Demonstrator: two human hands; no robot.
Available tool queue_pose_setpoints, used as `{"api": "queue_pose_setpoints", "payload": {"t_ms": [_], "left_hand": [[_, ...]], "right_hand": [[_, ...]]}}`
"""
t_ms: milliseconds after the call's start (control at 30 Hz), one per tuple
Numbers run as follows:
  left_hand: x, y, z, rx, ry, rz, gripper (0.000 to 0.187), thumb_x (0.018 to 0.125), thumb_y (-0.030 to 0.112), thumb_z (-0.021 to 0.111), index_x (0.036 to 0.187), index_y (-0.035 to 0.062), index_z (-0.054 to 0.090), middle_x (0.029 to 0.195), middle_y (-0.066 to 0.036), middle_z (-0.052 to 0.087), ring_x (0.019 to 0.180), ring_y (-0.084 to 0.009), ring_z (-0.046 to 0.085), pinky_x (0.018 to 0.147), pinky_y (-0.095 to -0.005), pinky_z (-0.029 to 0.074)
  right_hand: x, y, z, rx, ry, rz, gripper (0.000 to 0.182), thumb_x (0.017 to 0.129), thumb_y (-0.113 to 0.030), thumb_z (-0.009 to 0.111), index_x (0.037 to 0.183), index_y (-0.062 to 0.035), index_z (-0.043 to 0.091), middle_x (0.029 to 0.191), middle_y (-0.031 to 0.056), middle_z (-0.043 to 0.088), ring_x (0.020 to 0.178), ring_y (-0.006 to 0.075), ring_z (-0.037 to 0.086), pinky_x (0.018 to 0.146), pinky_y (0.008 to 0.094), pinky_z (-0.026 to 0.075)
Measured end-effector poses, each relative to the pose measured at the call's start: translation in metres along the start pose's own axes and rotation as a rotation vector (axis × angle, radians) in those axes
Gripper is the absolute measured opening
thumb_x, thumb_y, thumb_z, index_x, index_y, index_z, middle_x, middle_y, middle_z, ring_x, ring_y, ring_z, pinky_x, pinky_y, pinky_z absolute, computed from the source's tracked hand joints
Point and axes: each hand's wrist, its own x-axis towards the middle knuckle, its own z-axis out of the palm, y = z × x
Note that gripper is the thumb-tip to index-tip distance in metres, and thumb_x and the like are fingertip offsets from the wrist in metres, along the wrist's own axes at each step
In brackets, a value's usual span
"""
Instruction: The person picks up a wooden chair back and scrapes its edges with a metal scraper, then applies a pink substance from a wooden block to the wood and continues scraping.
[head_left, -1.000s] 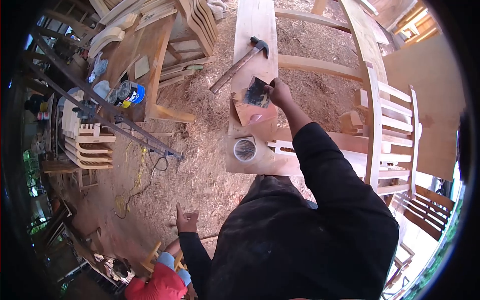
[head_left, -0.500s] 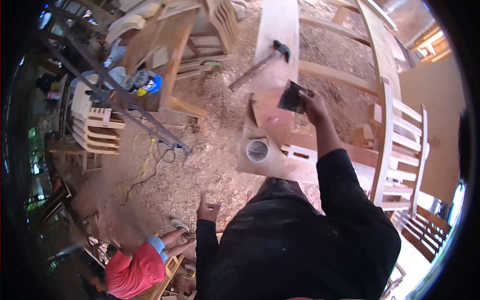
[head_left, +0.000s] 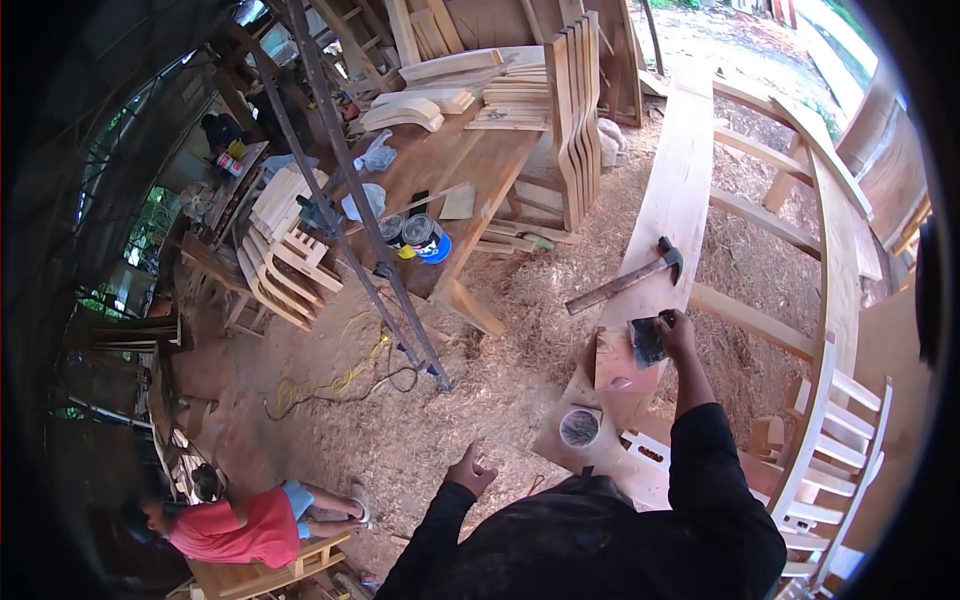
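My right hand (head_left: 677,334) pinches a dark, flat square sheet (head_left: 645,342) by its edge; I cannot make out its exact kind. The sheet is over a small reddish board (head_left: 612,362) at the near end of a long pale plank (head_left: 680,170). A claw hammer (head_left: 628,282) lies across that plank, just beyond the sheet. Nearer to me, a round white tub (head_left: 580,428) with greyish contents stands beside a slotted piece of wood (head_left: 645,448). My left hand (head_left: 471,472) hangs above the shavings-covered ground with its fingers apart, holding nothing.
A wooden frame with crossbars (head_left: 765,235) and a slatted chair back (head_left: 835,430) stand on the right. Paint cans (head_left: 425,238) sit on a worktable (head_left: 500,150), behind slanting metal bars (head_left: 350,190). A cable (head_left: 335,385) lies on the ground. A person in red (head_left: 240,530) sits lower left.
The view has tilted up and swung, so the surroundings appear lower and farther right. My right hand still grips the dark sheet over the reddish board; my left hand remains free.
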Motion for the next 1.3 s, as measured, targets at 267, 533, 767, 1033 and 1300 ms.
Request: {"api": "queue_pose_setpoints", "payload": {"t_ms": [267,533,767,1033,1300], "left_hand": [[-0.011,-0.016,0.015,-0.013,-0.046,-0.055,0.1,0.079,0.044,0.076,0.158,0.0086,0.026,0.095,-0.012,0.076,0.092,-0.0297,0.073,0.086,-0.0393,0.056],[0.026,-0.032,0.031,-0.066,-0.08,0.041,0.094,0.078,0.041,0.079,0.153,0.0046,0.036,0.091,-0.012,0.075,0.085,-0.0258,0.073,0.084,-0.0374,0.056],[0.181,0.012,0.043,-0.445,-0.194,0.369,0.062,0.084,0.02,0.077,0.137,-0.0035,0.053,0.094,-0.01,0.072,0.085,-0.0166,0.07,0.075,-0.0305,0.058],[0.328,0.186,0.108,-0.426,0.049,0.885,0.074,0.08,0.036,0.081,0.138,0.0011,0.051,0.126,-0.023,0.062,0.113,-0.0326,0.063,0.095,-0.0402,0.053],[0.332,0.211,0.137,-0.298,-0.012,0.856,0.068,0.071,0.041,0.087,0.125,0.0068,0.062,0.118,-0.022,0.06,0.111,-0.0375,0.06,0.096,-0.0444,0.051]], "right_hand": [[-0.017,-0.002,-0.011,0.449,-0.067,0.117,0.03,0.089,-0.011,0.076,0.115,0.0011,0.066,0.09,0.0058,0.07,0.073,0.0126,0.063,0.066,0.0294,0.052],[-0.088,-0.05,-0.051,0.942,-0.083,0.2,0.021,0.098,-0.012,0.063,0.113,0.003,0.066,0.098,0.0083,0.072,0.086,0.0167,0.068,0.08,0.032,0.056],[-0.201,-0.076,-0.096,1.108,0.191,0.213,0.019,0.098,-0.009,0.063,0.114,0.0016,0.06,0.102,0.0105,0.071,0.087,0.019,0.071,0.08,0.0367,0.061],[-0.348,-0.097,-0.112,1.079,0.603,0.314,0.018,0.096,-0.007,0.062,0.112,0.0021,0.059,0.102,0.0146,0.072,0.091,0.0251,0.073,0.085,0.0411,0.06],[-0.419,-0.076,-0.086,0.996,0.82,0.405,0.017,0.093,-0.005,0.066,0.109,-0.0006,0.063,0.097,0.0085,0.072,0.079,0.0181,0.07,0.069,0.0301,0.059]]}}
